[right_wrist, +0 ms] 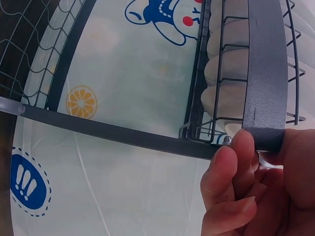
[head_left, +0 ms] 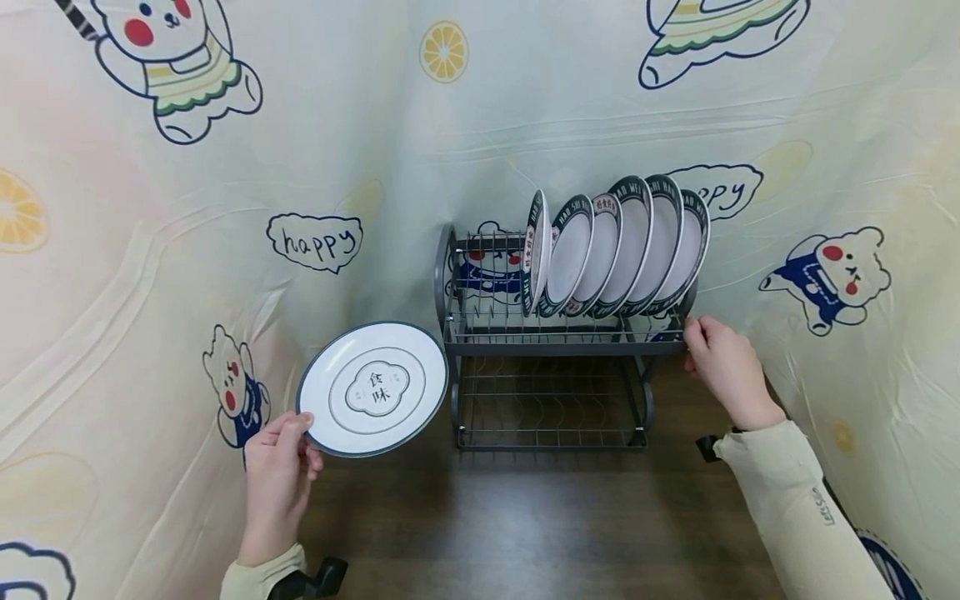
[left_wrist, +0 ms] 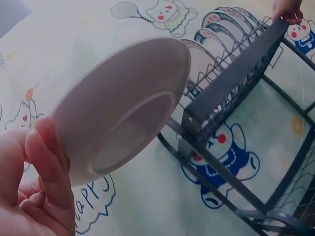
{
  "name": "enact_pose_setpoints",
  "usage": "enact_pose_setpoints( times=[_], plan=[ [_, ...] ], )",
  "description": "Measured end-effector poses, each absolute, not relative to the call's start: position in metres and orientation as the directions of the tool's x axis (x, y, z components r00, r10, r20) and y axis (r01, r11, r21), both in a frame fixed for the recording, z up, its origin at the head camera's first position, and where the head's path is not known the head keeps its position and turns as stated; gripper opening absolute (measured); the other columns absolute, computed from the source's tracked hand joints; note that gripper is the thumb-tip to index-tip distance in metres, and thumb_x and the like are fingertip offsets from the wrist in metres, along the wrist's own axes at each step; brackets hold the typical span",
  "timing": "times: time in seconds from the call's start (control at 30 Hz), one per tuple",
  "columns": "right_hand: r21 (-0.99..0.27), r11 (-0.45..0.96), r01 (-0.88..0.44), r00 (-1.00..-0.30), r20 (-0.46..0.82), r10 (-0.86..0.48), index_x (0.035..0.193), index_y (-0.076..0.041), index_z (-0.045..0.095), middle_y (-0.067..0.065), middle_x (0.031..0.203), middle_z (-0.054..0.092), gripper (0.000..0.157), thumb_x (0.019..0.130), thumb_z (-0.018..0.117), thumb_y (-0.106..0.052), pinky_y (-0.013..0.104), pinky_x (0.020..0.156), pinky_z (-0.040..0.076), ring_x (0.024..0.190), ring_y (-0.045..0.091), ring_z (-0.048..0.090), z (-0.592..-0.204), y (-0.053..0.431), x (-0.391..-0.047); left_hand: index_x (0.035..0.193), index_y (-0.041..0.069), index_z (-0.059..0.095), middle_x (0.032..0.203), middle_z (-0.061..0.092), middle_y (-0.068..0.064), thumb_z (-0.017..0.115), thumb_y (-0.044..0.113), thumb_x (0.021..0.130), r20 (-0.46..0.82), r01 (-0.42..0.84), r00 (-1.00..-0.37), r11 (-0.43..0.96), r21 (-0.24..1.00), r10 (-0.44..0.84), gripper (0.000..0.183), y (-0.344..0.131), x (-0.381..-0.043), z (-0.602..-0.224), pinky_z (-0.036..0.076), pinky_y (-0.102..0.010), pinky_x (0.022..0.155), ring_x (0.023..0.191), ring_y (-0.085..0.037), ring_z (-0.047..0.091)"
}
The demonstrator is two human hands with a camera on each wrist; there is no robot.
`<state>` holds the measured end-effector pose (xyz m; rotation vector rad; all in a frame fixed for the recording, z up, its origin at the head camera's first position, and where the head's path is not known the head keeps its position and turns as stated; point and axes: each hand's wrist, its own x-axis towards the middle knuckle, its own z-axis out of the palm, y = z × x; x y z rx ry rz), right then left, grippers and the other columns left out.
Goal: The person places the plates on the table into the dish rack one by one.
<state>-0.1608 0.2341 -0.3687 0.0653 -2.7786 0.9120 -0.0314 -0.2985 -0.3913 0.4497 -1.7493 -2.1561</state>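
Note:
My left hand (head_left: 281,475) pinches the near-left rim of a white plate (head_left: 375,425) with a blue edge and printed characters in its middle. The plate is held face up, left of a dark metal dish rack (head_left: 540,350); its underside shows in the left wrist view. My right hand (head_left: 723,367) grips the front right corner of the rack's upper tier, thumb and fingers around the frame bar in the right wrist view. Several plates (head_left: 633,250) with dark patterned rims stand on edge in the upper tier, toward its right side.
The rack's lower wire shelf (head_left: 551,400) holds nothing visible. Brown wood-look surface (head_left: 540,517) lies in front of the rack. A pale cloth (head_left: 405,150) printed with bears, oranges and words hangs behind and at both sides. A blue-and-white patterned edge (head_left: 888,567) shows at the lower right.

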Motion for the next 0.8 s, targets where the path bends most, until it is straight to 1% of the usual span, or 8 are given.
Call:
enact_pose_setpoints(
  times=[0.17,0.37,0.63,0.8],
  plan=[
    [-0.577,0.809,-0.112,-0.974,0.225,0.025,0.082,-0.004,0.058,0.004,0.063,0.063,0.050,0.112,0.032,-0.033,0.036,0.052,0.043,0.054,0.018,0.058,-0.370,0.234,-0.160,0.074,0.006,0.069,0.055,0.058,-0.002,0.056,0.013,0.106,-0.022,0.066,-0.907,-0.194,0.979,-0.420,0.036,-0.296,-0.029,-0.386,0.042,-0.019,0.038,0.039,-0.012,0.051],
    [-0.586,0.802,-0.112,-0.975,0.222,0.025,0.083,-0.004,0.058,0.005,0.064,0.063,0.048,0.113,0.033,-0.033,0.036,0.052,0.043,0.054,0.019,0.058,-0.370,0.235,-0.159,0.075,0.008,0.070,0.056,0.059,-0.001,0.056,0.014,0.107,-0.030,0.056,-0.921,-0.206,0.977,-0.389,0.035,-0.290,-0.029,-0.381,0.042,-0.019,0.039,0.040,-0.012,0.051],
    [-0.589,0.803,-0.089,-0.979,0.202,0.040,0.080,-0.005,0.061,0.005,0.064,0.064,0.060,0.112,0.027,-0.044,0.037,0.051,0.040,0.056,0.024,0.054,-0.373,0.239,-0.158,0.077,0.008,0.070,0.056,0.058,-0.001,0.057,0.015,0.106,-0.024,0.053,-0.925,-0.191,0.980,-0.379,0.033,-0.279,-0.032,-0.374,0.043,-0.018,0.040,0.040,-0.012,0.052],
    [-0.592,0.802,-0.085,-0.977,0.206,0.049,0.083,-0.005,0.062,0.006,0.066,0.065,0.061,0.112,0.028,-0.046,0.036,0.051,0.040,0.058,0.025,0.054,-0.372,0.240,-0.156,0.077,0.008,0.071,0.057,0.059,-0.001,0.057,0.013,0.106,-0.013,0.069,-0.927,-0.203,0.977,-0.376,0.033,-0.275,-0.032,-0.374,0.042,-0.018,0.040,0.041,-0.012,0.051]
  ],
)
